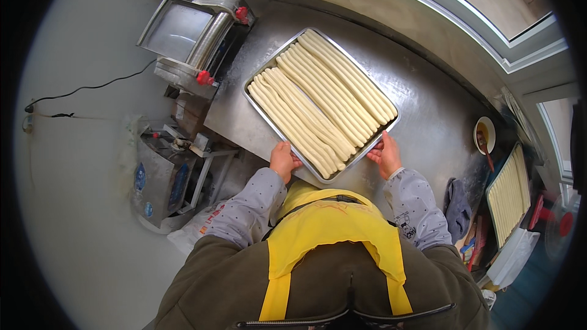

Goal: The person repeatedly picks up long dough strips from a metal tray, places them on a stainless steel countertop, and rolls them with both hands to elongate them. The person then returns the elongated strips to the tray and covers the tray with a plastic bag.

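Note:
A rectangular metal tray (264, 114) lies at a slant over the stainless steel worktop, close in front of me. Long, pale dough strips (330, 96) lie side by side in it, in lengthwise groups with a narrow gap between two of them. My left hand (284, 161) grips the tray's near left edge, with its fingers partly hidden under the rim. At the near right edge my right hand (386, 155) holds the tray, thumb near the rim and fingers curled at its side.
A dough sheeter (197, 41) with red knobs stands at the worktop's left end. Another machine (160, 174) is below it. At the right are a white bowl (484, 135) with a brush, a grey cloth (456, 211) and a second tray of dough strips (509, 197).

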Demonstrator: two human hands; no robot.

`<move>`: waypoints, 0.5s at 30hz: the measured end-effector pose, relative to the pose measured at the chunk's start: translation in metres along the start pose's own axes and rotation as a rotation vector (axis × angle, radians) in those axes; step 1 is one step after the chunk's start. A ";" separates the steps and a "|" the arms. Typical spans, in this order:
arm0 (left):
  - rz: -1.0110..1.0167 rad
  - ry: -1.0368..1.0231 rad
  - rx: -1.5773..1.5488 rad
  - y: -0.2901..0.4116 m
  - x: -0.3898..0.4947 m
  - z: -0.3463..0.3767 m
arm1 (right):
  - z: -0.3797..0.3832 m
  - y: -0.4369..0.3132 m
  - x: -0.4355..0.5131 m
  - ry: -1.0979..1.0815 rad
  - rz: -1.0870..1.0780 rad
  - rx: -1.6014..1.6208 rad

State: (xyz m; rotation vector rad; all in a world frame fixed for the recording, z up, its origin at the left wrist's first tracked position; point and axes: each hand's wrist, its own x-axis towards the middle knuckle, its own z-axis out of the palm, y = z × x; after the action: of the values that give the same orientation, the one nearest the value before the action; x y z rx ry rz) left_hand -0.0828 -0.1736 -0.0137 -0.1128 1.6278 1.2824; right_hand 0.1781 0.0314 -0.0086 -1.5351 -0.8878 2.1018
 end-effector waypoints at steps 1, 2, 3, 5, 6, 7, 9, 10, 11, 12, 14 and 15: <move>-0.093 -0.028 -0.031 -0.009 -0.012 0.013 | -0.007 -0.007 0.009 0.044 -0.032 -0.012; -0.151 -0.125 -0.093 -0.019 -0.027 0.024 | -0.016 -0.014 0.017 0.040 -0.086 0.022; -0.198 -0.236 -0.097 -0.028 -0.040 0.035 | -0.028 -0.021 0.024 0.072 -0.115 0.005; -0.284 -0.542 0.146 -0.032 -0.050 0.045 | -0.056 -0.033 0.037 0.081 -0.143 -0.011; -0.141 -0.478 0.273 -0.026 -0.045 0.044 | -0.068 -0.038 0.043 0.117 -0.143 -0.111; 0.029 -0.446 0.361 -0.016 -0.035 0.036 | -0.080 -0.039 0.048 0.136 -0.142 -0.203; 0.489 -0.076 0.378 0.010 -0.005 0.012 | -0.095 -0.033 0.051 0.214 -0.252 -0.330; 0.837 0.170 0.521 0.026 0.013 -0.005 | -0.102 -0.031 0.051 0.259 -0.324 -0.386; 0.846 0.364 0.670 0.043 0.032 -0.026 | -0.108 -0.027 0.049 0.273 -0.325 -0.405; 0.839 0.465 0.734 0.054 0.049 -0.040 | -0.112 -0.024 0.046 0.289 -0.340 -0.419; 0.712 0.434 0.769 0.062 0.074 -0.052 | -0.116 -0.021 0.044 0.345 -0.420 -0.488; 0.579 0.295 0.747 0.061 0.081 -0.055 | -0.118 -0.021 0.043 0.324 -0.399 -0.495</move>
State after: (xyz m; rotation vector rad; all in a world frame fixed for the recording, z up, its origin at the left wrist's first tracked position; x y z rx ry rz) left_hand -0.1934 -0.1504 -0.0365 0.7003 2.4059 0.9967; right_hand 0.2748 0.1045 -0.0476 -1.6838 -1.5130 1.3666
